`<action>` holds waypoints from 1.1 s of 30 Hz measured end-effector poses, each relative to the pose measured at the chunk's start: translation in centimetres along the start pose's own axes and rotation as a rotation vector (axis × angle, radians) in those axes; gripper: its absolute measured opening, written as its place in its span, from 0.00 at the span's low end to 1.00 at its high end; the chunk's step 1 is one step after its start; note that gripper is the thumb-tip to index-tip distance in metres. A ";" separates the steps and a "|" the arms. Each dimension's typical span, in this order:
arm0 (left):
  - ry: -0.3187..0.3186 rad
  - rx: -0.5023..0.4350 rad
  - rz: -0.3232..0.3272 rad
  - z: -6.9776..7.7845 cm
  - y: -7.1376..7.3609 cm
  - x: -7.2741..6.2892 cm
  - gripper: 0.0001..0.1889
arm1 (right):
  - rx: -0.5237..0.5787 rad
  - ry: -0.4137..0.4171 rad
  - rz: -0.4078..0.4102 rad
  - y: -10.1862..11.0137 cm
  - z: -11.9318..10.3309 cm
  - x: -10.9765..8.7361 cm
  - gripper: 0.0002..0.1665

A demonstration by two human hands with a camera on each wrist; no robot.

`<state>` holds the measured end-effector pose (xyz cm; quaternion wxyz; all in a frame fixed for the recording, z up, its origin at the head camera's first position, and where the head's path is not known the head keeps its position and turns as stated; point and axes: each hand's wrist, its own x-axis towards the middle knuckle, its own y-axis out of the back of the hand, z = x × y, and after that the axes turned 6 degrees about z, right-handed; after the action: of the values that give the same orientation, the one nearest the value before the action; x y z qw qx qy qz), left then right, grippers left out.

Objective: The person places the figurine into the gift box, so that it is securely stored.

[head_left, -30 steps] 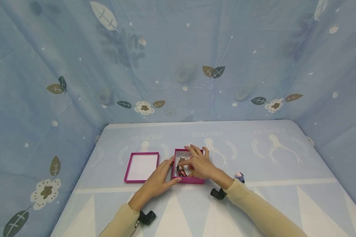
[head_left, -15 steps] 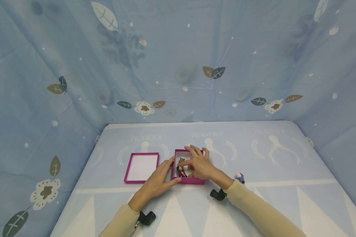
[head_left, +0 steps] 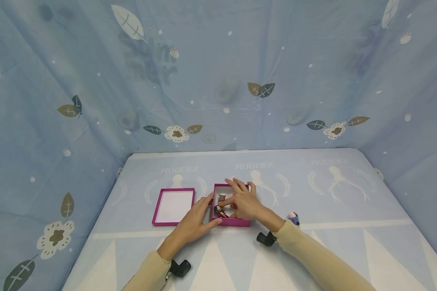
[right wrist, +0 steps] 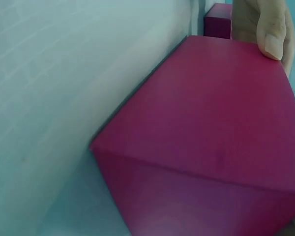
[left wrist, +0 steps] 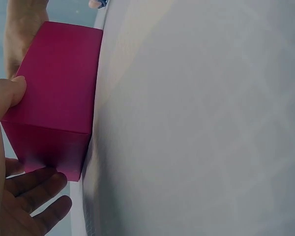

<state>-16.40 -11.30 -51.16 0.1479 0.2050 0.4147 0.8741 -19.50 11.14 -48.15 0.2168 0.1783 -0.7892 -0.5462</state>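
Observation:
A magenta box point(head_left: 236, 222) with a pale inside stands uncovered mid-table. In it lie a small dark-haired figurine point(head_left: 221, 211) in red and black, and a small grey-brown animal figurine point(head_left: 221, 198) behind it. My left hand point(head_left: 194, 220) holds the box's near left corner, thumb on the front wall and fingers along the left side. My right hand point(head_left: 245, 204) reaches over the box's right part, its index finger stretched left to the figurines and its other fingers spread over the far rim. The right hand hides that half of the inside; a pinkish-red bit shows beneath it.
A magenta-rimmed lid point(head_left: 173, 207), white inside up, lies left of the box. Another small figurine point(head_left: 293, 218), bluish purple with a pale head, is on the table beside my right forearm. A blue patterned curtain point(head_left: 218, 81) surrounds the table's back and sides.
The dark-haired figurine has shifted slightly left and tilted further over, with the right index finger at it. Box, lid and left hand stay in place.

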 end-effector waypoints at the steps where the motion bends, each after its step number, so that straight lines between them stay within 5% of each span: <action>1: 0.002 0.001 -0.002 0.0 0.0 0.0 0.48 | -0.001 0.003 -0.003 0.0 0.0 0.0 0.30; 33: 0.005 -0.008 0.005 0.1 0.0 0.0 0.48 | 0.032 0.058 -0.026 0.3 0.4 0.0 0.30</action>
<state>-16.35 -11.27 -51.11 0.1452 0.2032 0.4112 0.8767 -19.75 11.55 -47.98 0.2297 0.2076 -0.7889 -0.5308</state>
